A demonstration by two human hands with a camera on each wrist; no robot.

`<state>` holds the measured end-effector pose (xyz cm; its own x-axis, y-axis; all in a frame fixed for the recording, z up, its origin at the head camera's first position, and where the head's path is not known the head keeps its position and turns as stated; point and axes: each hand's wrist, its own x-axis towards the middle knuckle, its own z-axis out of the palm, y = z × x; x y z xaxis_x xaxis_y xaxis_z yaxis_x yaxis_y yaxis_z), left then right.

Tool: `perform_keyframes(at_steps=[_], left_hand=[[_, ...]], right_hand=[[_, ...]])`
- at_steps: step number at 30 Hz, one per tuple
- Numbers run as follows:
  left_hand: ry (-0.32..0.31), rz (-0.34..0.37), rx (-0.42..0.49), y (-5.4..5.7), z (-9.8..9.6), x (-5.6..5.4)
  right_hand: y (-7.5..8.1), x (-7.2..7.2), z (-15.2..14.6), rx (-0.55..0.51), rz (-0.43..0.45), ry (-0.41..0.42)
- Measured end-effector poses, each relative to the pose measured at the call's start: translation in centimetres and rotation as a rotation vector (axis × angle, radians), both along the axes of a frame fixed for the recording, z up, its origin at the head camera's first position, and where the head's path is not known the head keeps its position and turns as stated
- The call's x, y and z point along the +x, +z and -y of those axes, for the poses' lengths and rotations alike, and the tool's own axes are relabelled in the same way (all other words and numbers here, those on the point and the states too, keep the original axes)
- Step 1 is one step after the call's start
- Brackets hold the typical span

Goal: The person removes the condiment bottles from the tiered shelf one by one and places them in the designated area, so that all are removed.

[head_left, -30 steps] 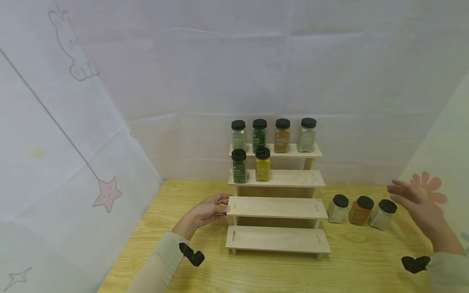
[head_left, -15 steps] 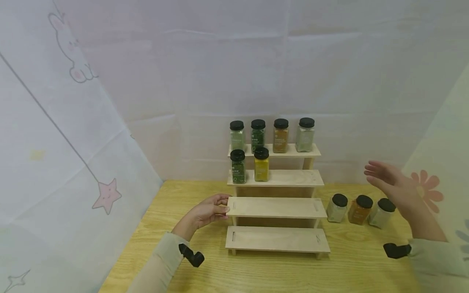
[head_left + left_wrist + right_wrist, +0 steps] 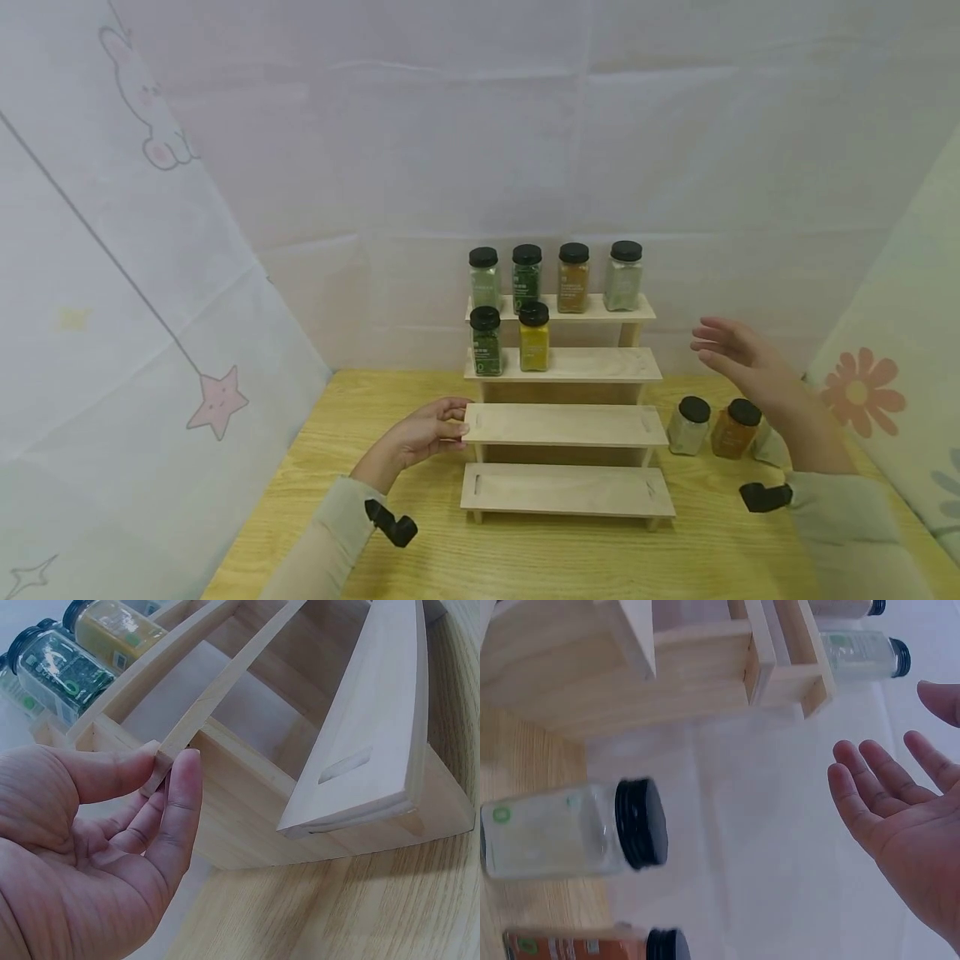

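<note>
A four-step wooden spice rack, told here as several tiers [image 3: 566,423], stands on the table. My left hand [image 3: 420,435] pinches the left end of its second-lowest board between thumb and fingers; the left wrist view shows the board's end [image 3: 169,754] in that grip. My right hand [image 3: 753,367] is in the air right of the rack, fingers apart and holding nothing. Below it stand a pale spice jar [image 3: 687,429], an orange-red spice jar [image 3: 735,432] and another pale jar [image 3: 770,447], partly hidden by the right forearm.
Several black-lidded jars line the top tier, among them a brown one [image 3: 573,287]. A dark green herb jar [image 3: 487,352] and a yellow jar [image 3: 534,346] stand on the tier below, toward its left. White printed cloth [image 3: 420,167] hangs behind and beside the wooden table [image 3: 420,550].
My right hand has moved left and upward from beyond the loose jars to above them, its forearm now covering part of the rightmost jar. The left hand keeps its grip.
</note>
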<state>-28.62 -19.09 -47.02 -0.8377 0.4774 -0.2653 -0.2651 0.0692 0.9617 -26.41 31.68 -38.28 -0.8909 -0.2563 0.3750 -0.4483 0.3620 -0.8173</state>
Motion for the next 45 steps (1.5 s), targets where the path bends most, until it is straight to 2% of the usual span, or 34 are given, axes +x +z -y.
perform_keyframes(at_steps=[5, 15, 22, 32, 36, 45], left_hand=[[-0.002, 0.0, -0.001, 0.0, 0.0, 0.0], [-0.005, 0.006, -0.004, 0.0, 0.0, 0.0], [-0.008, 0.002, 0.002, -0.1, 0.1, -0.1], [0.003, 0.0, -0.001, -0.3, 0.2, -0.4], [0.015, 0.004, -0.005, -0.3, 0.1, -0.3], [0.001, -0.001, -0.007, 0.0, 0.0, -0.1]], right_hand=[[0.5, -0.3, 1.9, -0.04, 0.006, 0.042], [0.7, -1.6, 4.5, -0.015, 0.055, 0.051], [1.0, -2.2, 6.5, -0.063, 0.098, 0.077], [0.7, -3.4, 8.6, -0.108, 0.102, 0.132], [0.7, -3.8, 9.5, -0.105, 0.125, 0.128], [1.1, -4.2, 11.6, -0.131, 0.15, 0.143]])
